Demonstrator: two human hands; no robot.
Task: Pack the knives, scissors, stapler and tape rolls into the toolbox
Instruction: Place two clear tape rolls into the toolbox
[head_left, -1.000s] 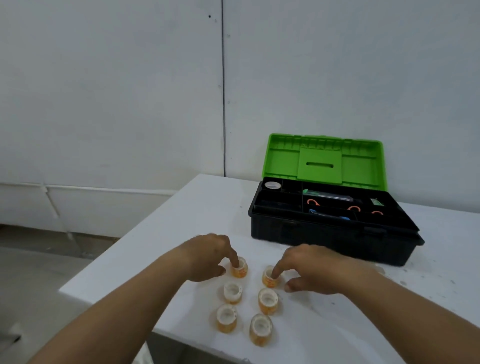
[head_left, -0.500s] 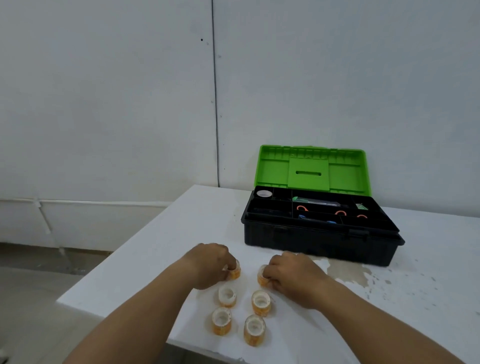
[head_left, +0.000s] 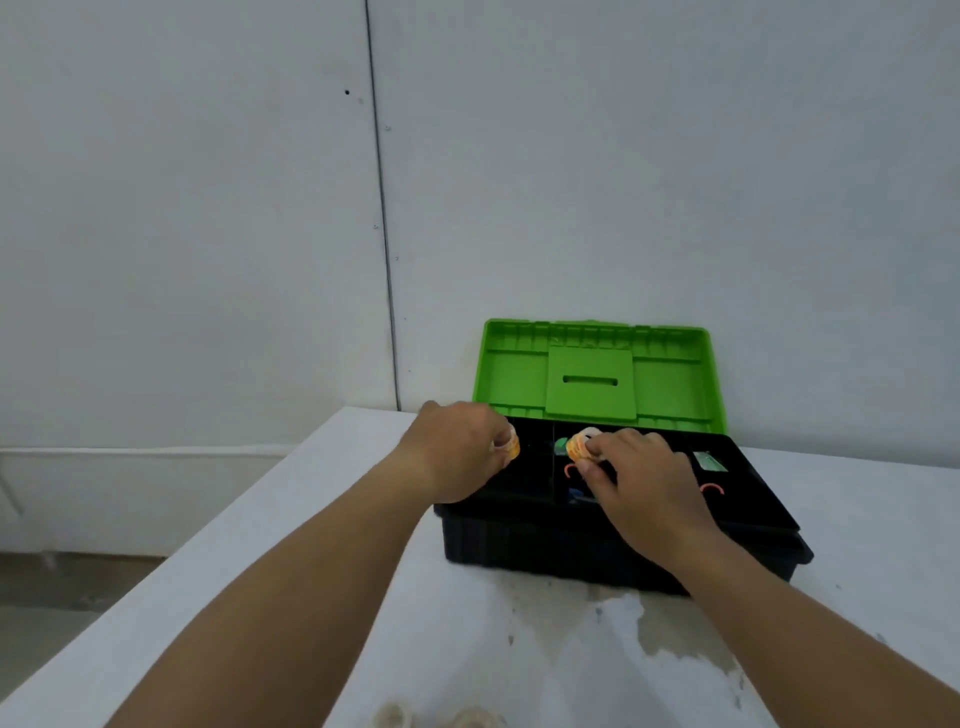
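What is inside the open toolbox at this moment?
In the toolbox tray: orange handle loops, a green item and a blue one. Both hands hold tape rolls over it; the right hand covers the middle compartments.

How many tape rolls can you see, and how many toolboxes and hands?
Tape rolls held in the hands: 2, one in the left hand (roll) and one in the right hand (roll)
Tape rolls partly showing at the bottom edge: 2
Toolbox: 1
Hands: 2
Total: 7
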